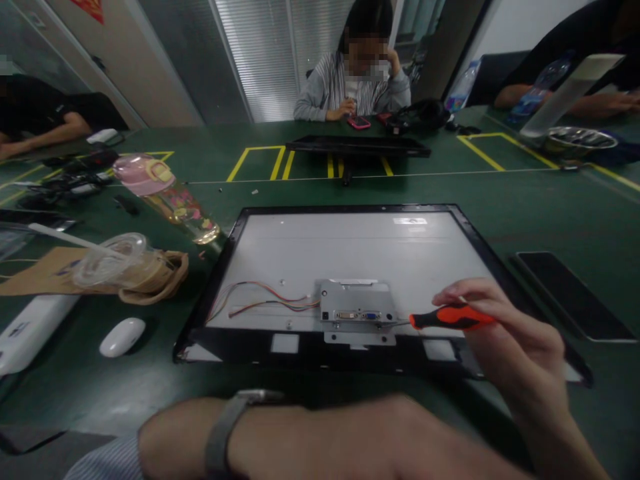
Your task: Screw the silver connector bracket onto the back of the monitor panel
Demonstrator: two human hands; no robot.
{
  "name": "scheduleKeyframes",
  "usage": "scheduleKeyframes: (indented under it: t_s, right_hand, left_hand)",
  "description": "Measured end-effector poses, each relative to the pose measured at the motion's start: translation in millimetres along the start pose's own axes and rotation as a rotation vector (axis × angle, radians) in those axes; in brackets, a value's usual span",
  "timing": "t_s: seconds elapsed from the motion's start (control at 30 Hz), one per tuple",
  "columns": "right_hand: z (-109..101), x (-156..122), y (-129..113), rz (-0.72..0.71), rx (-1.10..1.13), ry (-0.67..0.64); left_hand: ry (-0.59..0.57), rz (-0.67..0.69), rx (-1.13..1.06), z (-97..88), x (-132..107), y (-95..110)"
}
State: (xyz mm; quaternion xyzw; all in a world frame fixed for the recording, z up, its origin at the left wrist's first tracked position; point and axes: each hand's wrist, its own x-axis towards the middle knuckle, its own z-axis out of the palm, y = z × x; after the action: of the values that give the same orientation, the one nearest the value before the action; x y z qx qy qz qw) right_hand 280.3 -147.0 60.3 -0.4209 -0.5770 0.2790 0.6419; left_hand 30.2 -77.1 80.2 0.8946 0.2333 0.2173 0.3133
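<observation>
A monitor (350, 247) lies face down on the green table with its rear cover off, showing a pale metal panel in a black frame. A small metal box (356, 300) with two video ports sits near its front edge, and thin coloured wires (260, 300) run left from it. My right hand (505, 333) is closed around an orange and black screwdriver (453, 317), whose tip touches the box's right end. My left hand (375, 433), with a grey watch (227, 430) on the wrist, lies across the bottom of the view, and its fingers are hidden.
To the left are a white mouse (123, 335), a plastic cup on a paper bag (110, 263) and a pink-lidded bottle (165, 193). A black strip (570, 293) lies to the right and another black panel (357, 145) farther back. People sit around the table.
</observation>
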Motion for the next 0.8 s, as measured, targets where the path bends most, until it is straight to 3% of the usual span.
scheduleKeyframes:
  t_s: [0.1, 0.23, 0.37, 0.47, 0.63, 0.8]
  right_hand:
    - [2, 1, -2, 0.020, 0.054, -0.021]
    - [5, 3, -3, 0.082, 0.092, -0.005]
    - [5, 7, 0, 0.038, 0.171, -0.046]
    - [4, 8, 2, 0.009, 0.176, -0.041]
    - [-1, 4, 3, 0.102, 0.145, -0.029]
    - [-1, 8, 3, 0.030, 0.155, -0.048]
  left_hand:
    - [0.025, -0.009, 0.040, -11.7, 5, -10]
    - [0.161, -0.230, 0.361, -14.4, 4, -62]
    - [0.020, -0.323, 0.615, 3.4, -6, -101]
    - [-0.031, -0.326, 0.686, 11.3, -10, -105]
    - [-0.047, -0.300, 0.710, 8.1, -11, -102]
    - [-0.050, -0.293, 0.716, 7.3, -12, -106]
